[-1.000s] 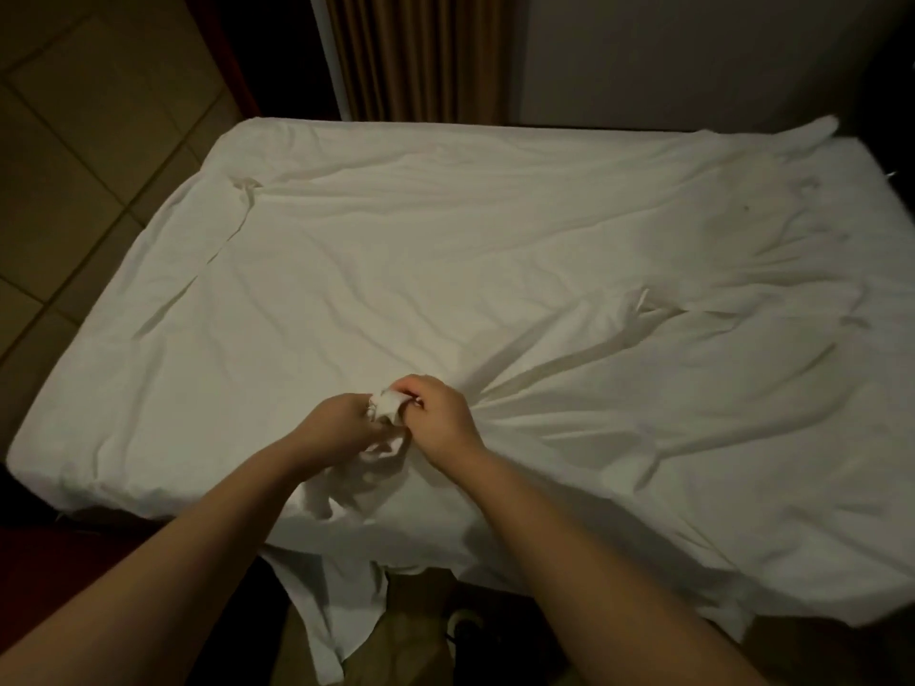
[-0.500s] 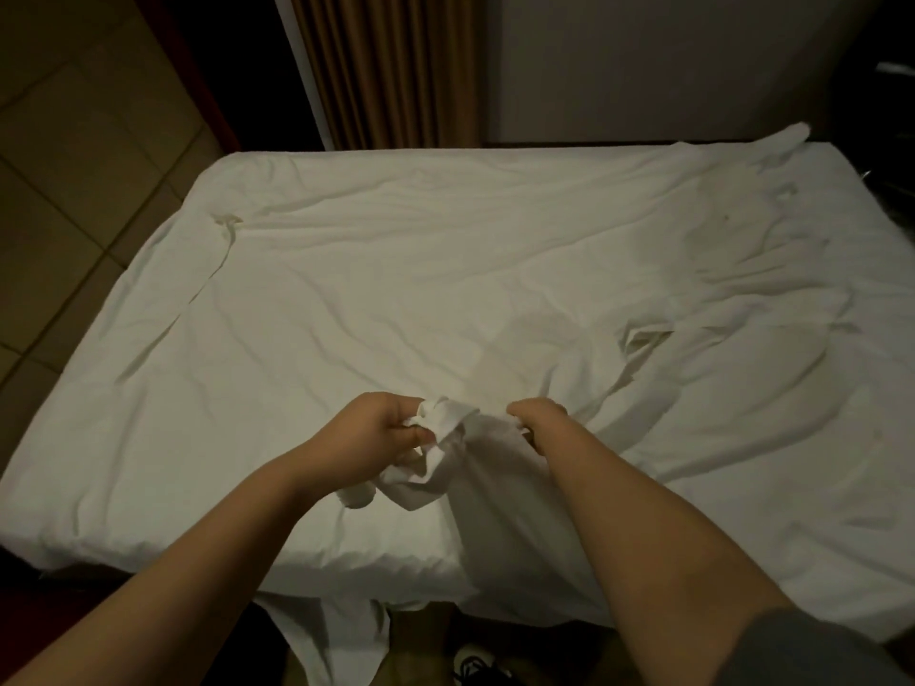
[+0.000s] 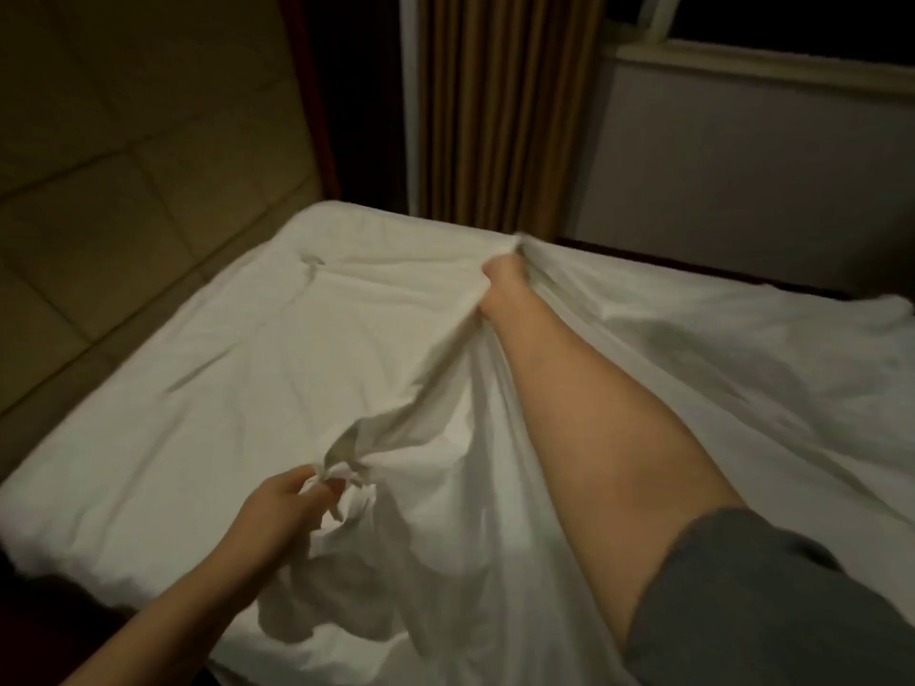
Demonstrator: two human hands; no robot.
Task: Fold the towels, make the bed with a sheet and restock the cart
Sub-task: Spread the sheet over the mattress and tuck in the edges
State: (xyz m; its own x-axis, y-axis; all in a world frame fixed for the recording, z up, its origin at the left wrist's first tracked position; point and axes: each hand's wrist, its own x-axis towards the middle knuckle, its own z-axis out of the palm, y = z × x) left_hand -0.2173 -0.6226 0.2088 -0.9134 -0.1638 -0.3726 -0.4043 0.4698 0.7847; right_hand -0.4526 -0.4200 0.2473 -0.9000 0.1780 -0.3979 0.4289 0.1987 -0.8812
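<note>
A white sheet [image 3: 237, 368] lies rumpled over the bed [image 3: 54, 554], with the tiled floor [image 3: 124, 165] to the left and a striped curtain [image 3: 505, 116] beyond the far edge. Near the front edge, the left hand [image 3: 289, 507] pinches a bunched corner of the sheet between thumb and curled fingers. The right hand [image 3: 502, 277] reaches out to the far side and clutches a fold of the same sheet, its fingers mostly buried in the cloth.

A short dark grey sleeve [image 3: 752, 601] covers the right arm [image 3: 594, 413] down to just above the elbow, below which the forearm and right hand [image 3: 502, 274] are bare, as are the left forearm [image 3: 188, 601] and left hand [image 3: 282, 507].
</note>
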